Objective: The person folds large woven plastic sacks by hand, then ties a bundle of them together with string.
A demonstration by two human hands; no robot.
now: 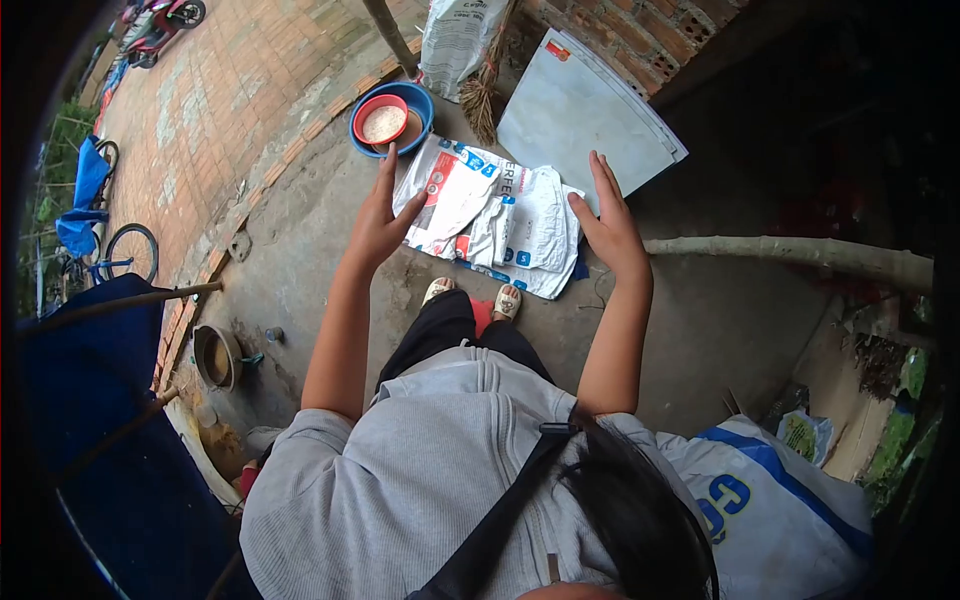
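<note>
Both of my hands are raised in front of me with nothing in them. My left hand (pixel 384 215) is open, thumb apart from the fingers, over the left side of the printed sacks. My right hand (pixel 611 222) is open too, its thumb spread, near the right edge of the sacks. White printed sacks (pixel 535 225) with red and blue marks lie flat and overlapping on the ground beyond my feet. Beyond my left fingertips, a red bowl (pixel 384 120) of pale grain-like contents sits inside a blue basin (pixel 428 103).
A large pale panel (pixel 590 120) lies behind the sacks, beside a straw broom (pixel 481 105) and an upright white sack (pixel 458 45). A bamboo pole (pixel 790 249) runs off to the right. Buckets (pixel 217 358) and dark blue sheeting (pixel 100 400) are at left. A big white bag (pixel 770 510) stands at lower right.
</note>
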